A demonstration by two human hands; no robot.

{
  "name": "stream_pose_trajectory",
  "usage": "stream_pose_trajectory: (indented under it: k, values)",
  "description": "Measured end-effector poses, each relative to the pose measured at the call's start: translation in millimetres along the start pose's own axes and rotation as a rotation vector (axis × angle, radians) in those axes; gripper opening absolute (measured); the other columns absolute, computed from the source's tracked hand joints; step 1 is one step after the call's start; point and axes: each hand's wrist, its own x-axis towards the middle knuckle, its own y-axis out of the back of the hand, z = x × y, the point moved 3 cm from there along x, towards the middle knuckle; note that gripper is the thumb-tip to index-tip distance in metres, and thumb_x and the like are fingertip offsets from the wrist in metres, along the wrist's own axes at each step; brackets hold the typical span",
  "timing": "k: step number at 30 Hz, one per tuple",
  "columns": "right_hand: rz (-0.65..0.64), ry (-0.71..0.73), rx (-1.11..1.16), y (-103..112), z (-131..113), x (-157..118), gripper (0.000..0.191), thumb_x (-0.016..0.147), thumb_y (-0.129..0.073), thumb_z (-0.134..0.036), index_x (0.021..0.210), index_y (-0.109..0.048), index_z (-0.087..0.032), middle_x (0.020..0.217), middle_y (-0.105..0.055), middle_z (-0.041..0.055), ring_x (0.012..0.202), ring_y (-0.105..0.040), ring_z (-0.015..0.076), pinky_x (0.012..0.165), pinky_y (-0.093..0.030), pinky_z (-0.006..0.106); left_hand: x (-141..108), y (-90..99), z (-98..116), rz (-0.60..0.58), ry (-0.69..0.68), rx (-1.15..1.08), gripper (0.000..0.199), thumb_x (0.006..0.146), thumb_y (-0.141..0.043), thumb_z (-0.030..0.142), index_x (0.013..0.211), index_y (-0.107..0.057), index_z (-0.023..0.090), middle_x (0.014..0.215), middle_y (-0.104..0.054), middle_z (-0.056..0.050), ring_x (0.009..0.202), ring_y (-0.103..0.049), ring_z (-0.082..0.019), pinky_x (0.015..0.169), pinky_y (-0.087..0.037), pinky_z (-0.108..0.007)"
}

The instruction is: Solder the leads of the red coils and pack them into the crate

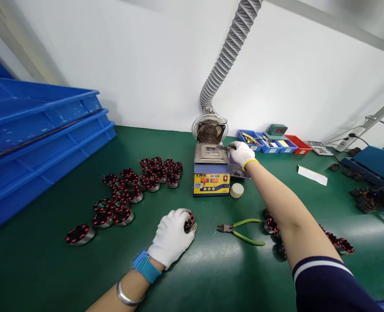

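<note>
My left hand (172,236), in a white glove, is wrapped round a round black-and-red wound part (189,221) on the green table. My right hand (240,153), also gloved, reaches to the right edge of a blue-and-yellow heating unit (211,180) and grips a thin flat metal tool (223,148) over its metal top. The unit's display glows red. Green-handled cutters (244,232) lie open between my arms. A round pale tin (236,190) stands by the unit's front right corner.
Several similar wound parts (135,195) cluster at the left, others (344,246) at the right, partly behind my forearm. Stacked blue crates (48,130) line the left edge. A fan (210,131) with a grey duct (229,52) rises behind the unit. Small blue bins (270,147) stand along the wall.
</note>
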Motion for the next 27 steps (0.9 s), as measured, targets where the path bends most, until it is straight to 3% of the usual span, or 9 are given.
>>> stream_pose_trajectory:
  k: [7,16,23,27]
  values:
    - [-0.042,0.066,0.044,-8.1,-1.7,-21.8,0.033,0.084,-0.053,-0.035,0.113,-0.066,-0.026,0.112,-0.068,0.0001,0.107,-0.060,0.0193,0.092,-0.046,0.029,-0.4,1.0,-1.5,-0.024,-0.024,-0.020,0.018,0.077,-0.054,0.022,0.093,-0.060,0.018,0.113,-0.063,-0.009,0.096,-0.057,-0.028,0.082,-0.046,-0.040]
    - [-0.021,0.000,0.069,-20.0,-2.7,6.0,0.035,0.085,-0.051,-0.039,0.115,-0.066,-0.025,0.113,-0.068,0.0023,0.105,-0.061,0.0203,0.093,-0.046,0.032,0.1,0.9,0.7,-0.031,-0.036,-0.017,0.020,0.077,-0.051,0.018,0.095,-0.060,0.018,0.113,-0.063,-0.009,0.098,-0.057,-0.028,0.083,-0.045,-0.039]
    - [-0.077,0.089,0.062,-14.9,1.3,-5.7,0.035,0.085,-0.052,-0.034,0.117,-0.066,-0.025,0.113,-0.068,0.0005,0.106,-0.060,0.0186,0.092,-0.045,0.028,0.2,0.1,-0.3,-0.027,-0.032,-0.007,0.020,0.077,-0.052,0.018,0.095,-0.060,0.018,0.114,-0.062,-0.009,0.098,-0.056,-0.028,0.083,-0.045,-0.040]
    - [-0.035,0.061,0.036,-14.8,0.9,-0.6,0.035,0.087,-0.049,-0.033,0.116,-0.065,-0.025,0.114,-0.068,-0.0006,0.106,-0.061,0.0180,0.092,-0.046,0.028,0.7,-1.1,-0.1,-0.040,-0.028,-0.018,0.021,0.077,-0.052,0.018,0.096,-0.060,0.018,0.115,-0.062,-0.009,0.099,-0.055,-0.028,0.084,-0.044,-0.040]
